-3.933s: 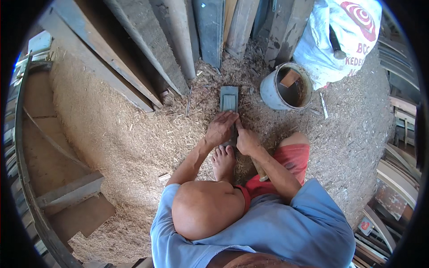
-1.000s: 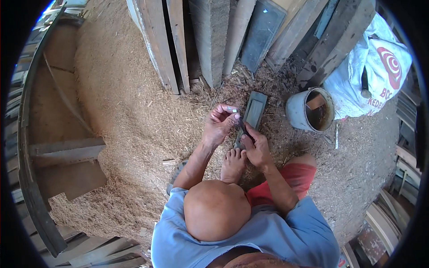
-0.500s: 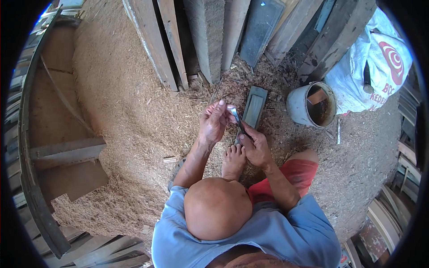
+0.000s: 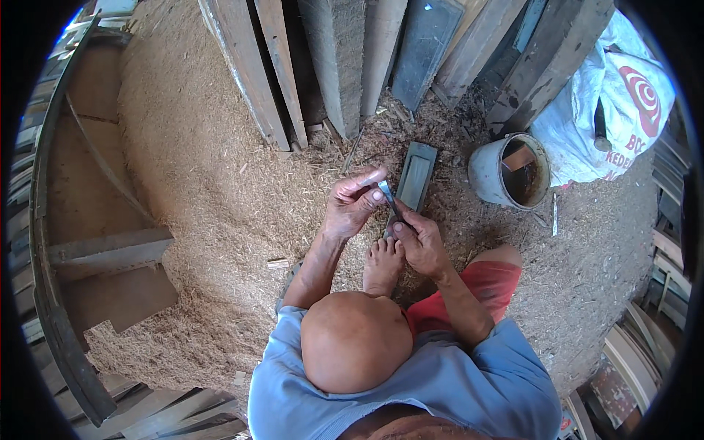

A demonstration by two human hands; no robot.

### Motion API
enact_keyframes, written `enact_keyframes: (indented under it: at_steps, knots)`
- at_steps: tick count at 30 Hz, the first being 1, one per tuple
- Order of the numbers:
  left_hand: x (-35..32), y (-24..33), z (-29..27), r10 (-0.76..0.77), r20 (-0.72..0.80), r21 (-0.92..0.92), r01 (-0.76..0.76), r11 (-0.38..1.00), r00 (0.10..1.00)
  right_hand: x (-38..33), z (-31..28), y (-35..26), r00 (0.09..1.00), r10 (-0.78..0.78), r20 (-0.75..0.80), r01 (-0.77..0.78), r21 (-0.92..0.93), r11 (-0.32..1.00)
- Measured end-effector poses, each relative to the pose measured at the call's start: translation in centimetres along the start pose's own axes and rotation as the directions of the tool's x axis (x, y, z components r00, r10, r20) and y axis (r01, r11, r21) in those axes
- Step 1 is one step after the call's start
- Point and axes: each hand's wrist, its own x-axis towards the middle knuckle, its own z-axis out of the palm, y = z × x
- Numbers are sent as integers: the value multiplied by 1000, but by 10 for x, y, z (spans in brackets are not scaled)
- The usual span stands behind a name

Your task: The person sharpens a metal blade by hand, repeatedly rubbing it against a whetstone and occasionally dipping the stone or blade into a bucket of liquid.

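A chisel [image 4: 389, 196] with a bright metal tip and a darker shank is held in my right hand [image 4: 423, 246], its tip pointing up and away. My right thumb lies along the lower part, and the fingers wrap round it; the handle end is hidden in the palm. Beside the tip is my left hand [image 4: 350, 207], fingers bent but apart, the thumb at the blade's edge. Whether the thumb touches it I cannot tell. Below the hands, a grey-green sharpening stone [image 4: 416, 177] lies on a block on the ground, near my bare foot [image 4: 383, 262].
A white bucket [image 4: 487, 177] with dark liquid and a brown piece in it stands to the right. Behind it rests a white sack [image 4: 579, 143]. Upright planks [image 4: 345, 66] lean at the far side. Wood shavings cover the ground [image 4: 220, 198]. A curved wooden frame [image 4: 45, 257] runs along the left.
My left thumb has moved down and right to the chisel's tip, while the left fingers have spread above it. My right hand has stayed nearly still with the chisel.
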Motion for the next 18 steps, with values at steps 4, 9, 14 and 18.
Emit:
enact_keyframes:
  at_steps: [4, 9, 14, 18]
  knots:
    - [2, 0, 2, 11, 41, -66, -8, 998, 999, -3, 0, -7, 1000, 0, 10, 0, 28, 1000]
    - [1, -3, 3, 1, 29, -121, 3, 993, 1000, -3, -2, -10, 1000, 4, 26, -5, 26, 1000]
    - [-2, -6, 2, -30, -14, -141, 28, 990, 999, -3, -2, -9, 1000, -10, 26, 10, 12, 1000]
    - [3, -5, 6, -53, -67, -165, 42, 985, 996, -2, -2, -8, 1000, -1, 21, 1, 2, 1000]
